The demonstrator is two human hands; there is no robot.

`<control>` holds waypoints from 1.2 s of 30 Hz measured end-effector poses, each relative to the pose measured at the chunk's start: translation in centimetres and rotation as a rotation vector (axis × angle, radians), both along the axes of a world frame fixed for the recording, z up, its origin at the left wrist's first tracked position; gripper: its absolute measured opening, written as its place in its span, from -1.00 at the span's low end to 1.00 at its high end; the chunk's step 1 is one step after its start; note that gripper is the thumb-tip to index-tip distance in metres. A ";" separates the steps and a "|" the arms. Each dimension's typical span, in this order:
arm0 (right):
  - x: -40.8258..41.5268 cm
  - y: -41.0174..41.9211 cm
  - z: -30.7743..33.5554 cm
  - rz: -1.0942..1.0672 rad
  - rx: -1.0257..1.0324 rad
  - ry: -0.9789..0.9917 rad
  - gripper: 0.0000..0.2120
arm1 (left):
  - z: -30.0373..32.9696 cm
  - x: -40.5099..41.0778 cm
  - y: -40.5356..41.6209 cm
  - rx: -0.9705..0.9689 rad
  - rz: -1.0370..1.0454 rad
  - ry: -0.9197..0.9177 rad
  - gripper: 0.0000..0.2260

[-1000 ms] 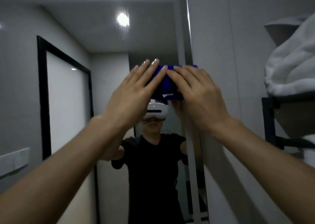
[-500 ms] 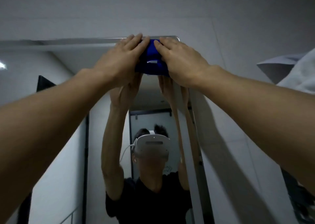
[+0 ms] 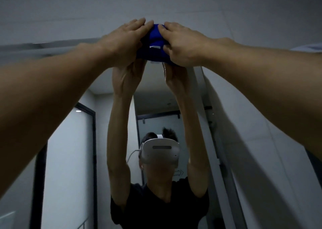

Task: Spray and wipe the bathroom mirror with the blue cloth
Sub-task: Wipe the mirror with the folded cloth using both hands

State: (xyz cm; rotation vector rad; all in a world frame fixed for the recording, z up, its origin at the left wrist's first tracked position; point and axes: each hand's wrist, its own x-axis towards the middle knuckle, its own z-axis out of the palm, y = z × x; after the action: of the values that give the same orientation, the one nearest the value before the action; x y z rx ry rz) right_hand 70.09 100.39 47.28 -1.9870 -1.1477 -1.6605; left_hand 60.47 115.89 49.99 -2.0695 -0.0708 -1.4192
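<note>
Both hands pressed the blue cloth (image 3: 155, 44) flat against the mirror (image 3: 73, 159) at its top edge, left hand (image 3: 124, 42) and right hand (image 3: 184, 45) with fingers extended over it, likely to bear down evenly while wiping the highest strip.

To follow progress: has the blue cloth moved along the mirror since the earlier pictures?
Yes. The blue cloth moved upward, from mid-mirror to the mirror's top edge.
</note>
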 end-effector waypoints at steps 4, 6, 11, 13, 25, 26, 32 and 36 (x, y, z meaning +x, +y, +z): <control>-0.9 1.1 0.1 -0.020 -0.014 -0.006 -0.46 | 0.4 -0.7 1.6 0.006 -0.007 0.000 -0.37; -1.5 2.0 0.2 -0.030 -0.025 -0.008 -0.44 | 0.3 -1.1 2.5 -0.020 -0.044 -0.010 -0.38; -3.2 4.5 0.1 -0.005 -0.035 -0.057 -0.43 | -0.5 -3.2 4.8 -0.037 -0.043 -0.048 -0.36; -3.8 5.8 0.3 -0.002 -0.038 -0.067 -0.42 | -0.9 -4.2 5.7 -0.041 -0.025 -0.062 -0.37; -4.5 6.4 -2.4 -0.061 -0.095 -0.117 -0.40 | -3.5 -5.0 8.7 0.069 -0.009 -0.066 -0.46; -4.4 6.5 -3.0 -0.071 -0.102 -0.127 -0.40 | -4.1 -5.1 9.0 0.078 -0.004 -0.062 -0.46; -4.2 7.2 -8.8 -0.064 -0.122 -0.159 -0.38 | -10.3 -6.1 10.1 0.050 -0.025 -0.015 -0.41; -3.9 7.2 -14.0 -0.035 -0.149 -0.165 -0.38 | -16.5 -6.4 10.3 -0.022 -0.089 -0.018 -0.46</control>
State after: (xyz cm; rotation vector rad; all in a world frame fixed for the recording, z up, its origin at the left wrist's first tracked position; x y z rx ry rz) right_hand 66.18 107.60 33.32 -1.9982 -1.3377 -1.8352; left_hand 54.10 126.14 33.46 -2.1010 -0.0012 -1.4970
